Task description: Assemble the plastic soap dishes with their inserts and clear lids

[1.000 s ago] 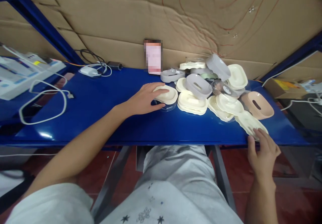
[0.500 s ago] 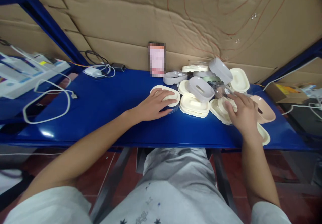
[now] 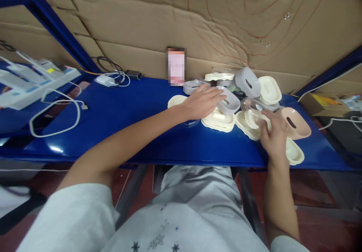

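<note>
My left hand (image 3: 201,103) reaches over a stack of cream dishes (image 3: 219,121), fingers stretched out. Its fingertips are at the near side of a grey oval dish (image 3: 228,101) with a slot in its bottom; I cannot tell whether they press on it. Left of it, partly under my forearm, lies a cream dish (image 3: 175,100) on clear plastic. My right hand (image 3: 273,133) has its fingers apart, over cream and clear plastic pieces (image 3: 252,120). Close to its right are a peach slotted dish (image 3: 299,123) and a small cream dish (image 3: 294,152).
More grey dishes (image 3: 247,82) and a cream one (image 3: 270,89) lie at the back against the cardboard wall (image 3: 135,25). A phone-like screen (image 3: 176,66) leans there. A white charger (image 3: 106,80), cables and a power strip (image 3: 36,84) are on the left, a cardboard box (image 3: 325,105) on the right.
My left hand has moved right, off the left cream dish, to the cream stack and grey dish. My right hand has shifted only slightly, its fingers still spread.
</note>
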Demonstrator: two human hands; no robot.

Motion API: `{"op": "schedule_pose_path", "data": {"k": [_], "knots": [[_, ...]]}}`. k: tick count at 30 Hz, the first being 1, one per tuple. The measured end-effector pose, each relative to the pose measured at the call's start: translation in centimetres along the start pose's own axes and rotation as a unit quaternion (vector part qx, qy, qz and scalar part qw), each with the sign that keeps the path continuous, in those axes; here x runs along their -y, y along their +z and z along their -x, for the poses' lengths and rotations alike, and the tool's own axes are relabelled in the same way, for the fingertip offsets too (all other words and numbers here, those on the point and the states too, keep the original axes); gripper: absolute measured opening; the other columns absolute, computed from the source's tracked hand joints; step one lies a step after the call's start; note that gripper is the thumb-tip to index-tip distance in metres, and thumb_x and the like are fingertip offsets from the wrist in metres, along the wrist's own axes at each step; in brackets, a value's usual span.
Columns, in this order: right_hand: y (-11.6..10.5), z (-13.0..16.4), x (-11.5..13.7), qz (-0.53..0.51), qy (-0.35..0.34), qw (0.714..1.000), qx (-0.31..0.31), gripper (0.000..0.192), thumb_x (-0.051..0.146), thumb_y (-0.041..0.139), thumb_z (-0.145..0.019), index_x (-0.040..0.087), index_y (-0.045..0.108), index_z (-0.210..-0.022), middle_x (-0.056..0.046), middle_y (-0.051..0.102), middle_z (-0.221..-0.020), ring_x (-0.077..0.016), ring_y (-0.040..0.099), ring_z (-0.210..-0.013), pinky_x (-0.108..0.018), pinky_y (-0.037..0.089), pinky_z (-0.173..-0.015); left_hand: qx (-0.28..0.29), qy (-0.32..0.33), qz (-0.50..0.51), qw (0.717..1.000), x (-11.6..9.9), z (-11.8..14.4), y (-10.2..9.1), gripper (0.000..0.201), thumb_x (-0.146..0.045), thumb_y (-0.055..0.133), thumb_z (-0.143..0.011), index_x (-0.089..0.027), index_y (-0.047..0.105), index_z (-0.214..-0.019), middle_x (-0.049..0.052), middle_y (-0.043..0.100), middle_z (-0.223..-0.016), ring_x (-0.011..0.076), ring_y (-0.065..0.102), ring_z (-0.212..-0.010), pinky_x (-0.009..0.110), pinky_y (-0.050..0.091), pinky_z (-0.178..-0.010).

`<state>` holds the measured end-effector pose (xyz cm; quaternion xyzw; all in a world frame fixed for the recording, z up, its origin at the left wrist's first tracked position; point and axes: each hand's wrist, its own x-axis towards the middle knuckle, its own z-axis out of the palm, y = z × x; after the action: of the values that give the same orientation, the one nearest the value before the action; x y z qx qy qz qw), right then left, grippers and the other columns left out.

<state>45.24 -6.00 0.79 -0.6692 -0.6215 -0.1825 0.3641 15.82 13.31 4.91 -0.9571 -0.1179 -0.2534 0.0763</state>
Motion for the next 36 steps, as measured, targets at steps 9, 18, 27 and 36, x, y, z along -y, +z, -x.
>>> {"op": "schedule_pose_path", "data": {"k": [9,18,27,36], "knots": [[0.2,0.5,-0.2,-0.027,0.013,0.999,0.020,0.046,0.050,0.052,-0.110,0.025,0.064,-0.147,-0.015,0.061,-0.160,-0.0367,0.053,-0.152,-0.066,0.039,-0.125,0.043,-0.021,-0.017,0.999,0.3,-1.2,-0.8,0.020,-0.023,0.062,-0.106,-0.018,0.073,-0.121,0.010,0.078,-0.123,0.0291,0.066,-0.130,0.061,0.029,-0.128],[0.2,0.4,-0.2,-0.024,-0.017,0.999,0.019,0.053,0.051,0.056,-0.109,0.026,0.058,-0.155,-0.017,0.049,-0.170,-0.0383,0.043,-0.160,-0.067,0.032,-0.130,0.011,0.031,-0.019,0.999,-9.9,8.1,-4.9,0.016,-0.019,0.056,-0.112,-0.020,0.071,-0.118,0.005,0.078,-0.113,0.0220,0.068,-0.112,0.053,0.034,-0.127],[-0.1,0.5,0.2,-0.008,-0.013,0.999,0.042,0.055,0.057,0.059,-0.106,0.029,0.060,-0.154,-0.015,0.047,-0.172,-0.0411,0.040,-0.161,-0.070,0.030,-0.129,-0.008,-0.058,0.064,0.996,-13.9,12.5,-3.4,0.013,-0.026,0.061,-0.111,-0.021,0.069,-0.119,0.004,0.076,-0.108,0.0225,0.068,-0.106,0.047,0.043,-0.112],[-1.0,0.2,0.6,-0.017,-0.049,0.997,-0.055,0.044,0.044,0.061,-0.107,0.029,0.067,-0.148,-0.013,0.057,-0.163,-0.0388,0.053,-0.152,-0.068,0.039,-0.127,-0.017,-0.109,0.118,0.987,-13.6,13.5,-3.6,0.025,-0.034,0.065,-0.108,-0.025,0.070,-0.130,0.011,0.071,-0.142,0.0291,0.065,-0.135,0.057,0.033,-0.130]]}}
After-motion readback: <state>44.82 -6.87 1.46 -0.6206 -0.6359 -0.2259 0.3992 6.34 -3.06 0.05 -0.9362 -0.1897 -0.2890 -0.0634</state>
